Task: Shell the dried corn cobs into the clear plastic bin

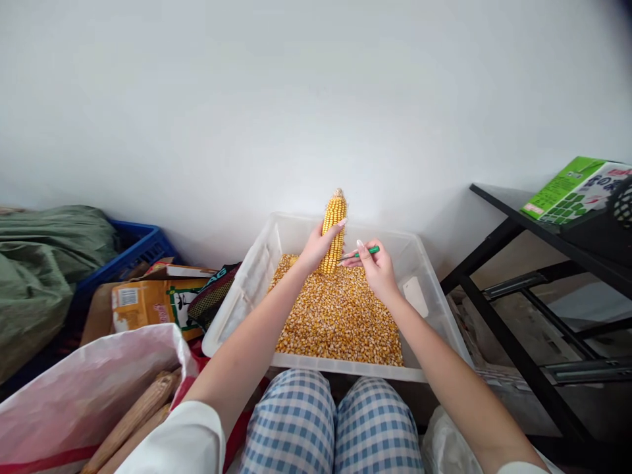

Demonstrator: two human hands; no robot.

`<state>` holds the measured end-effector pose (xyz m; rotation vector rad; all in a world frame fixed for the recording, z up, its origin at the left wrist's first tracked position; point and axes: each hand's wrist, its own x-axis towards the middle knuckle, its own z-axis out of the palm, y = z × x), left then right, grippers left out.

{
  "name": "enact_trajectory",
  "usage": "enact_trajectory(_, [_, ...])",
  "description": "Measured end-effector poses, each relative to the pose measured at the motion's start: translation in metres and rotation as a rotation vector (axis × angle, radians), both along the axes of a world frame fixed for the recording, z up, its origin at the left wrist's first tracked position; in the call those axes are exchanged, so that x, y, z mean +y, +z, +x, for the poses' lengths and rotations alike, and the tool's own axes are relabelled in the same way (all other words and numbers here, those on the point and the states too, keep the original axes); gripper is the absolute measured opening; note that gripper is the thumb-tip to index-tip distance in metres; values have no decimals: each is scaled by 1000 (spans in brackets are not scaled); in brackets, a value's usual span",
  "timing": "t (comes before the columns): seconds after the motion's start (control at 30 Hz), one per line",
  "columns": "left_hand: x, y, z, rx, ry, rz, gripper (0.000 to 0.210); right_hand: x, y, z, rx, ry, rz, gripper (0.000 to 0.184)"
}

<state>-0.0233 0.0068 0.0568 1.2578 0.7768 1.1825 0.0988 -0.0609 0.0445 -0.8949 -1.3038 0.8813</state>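
An ear of corn (334, 217) with yellow kernels stands nearly upright over the plastic bin. My left hand (316, 247) is closed around its lower half from the left. In my right hand (379, 268) is a slim green-handled tool (374, 249), pinched between thumb and fingers. Its thin tip points left, at the lower right side of the ear; whether it touches the kernels I cannot tell. Beneath both hands, loose corn kernels (340, 322) cover the floor of the translucent bin (345, 366), which sits just beyond my knees.
On the left, a white and red sack (99, 362) holds bare corncobs (133, 418). Behind it are an orange package (138, 306), a blue crate (141, 247) and green cloth (49, 250). A black metal frame (513, 342) stands right, with a green box (567, 191) on top. A white wall (316, 99) rises behind.
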Motion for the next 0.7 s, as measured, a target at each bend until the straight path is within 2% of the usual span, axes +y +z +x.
enact_trajectory(0.2, [-6, 6, -2, 79, -18, 75, 39, 3, 0, 5, 14, 42, -34, 28])
enact_trajectory(0.33, [-8, 3, -1, 142, -39, 114, 41, 6, -2, 8, 8, 35, -54, 28])
enact_trajectory(0.5, [2, -5, -1, 61, -26, 23, 42, 4, -1, 8, 34, 7, -17, 27])
enact_trajectory(0.7, [7, -6, -4, -11, -76, -66, 45, 5, -2, 5, 98, 53, -138, 30])
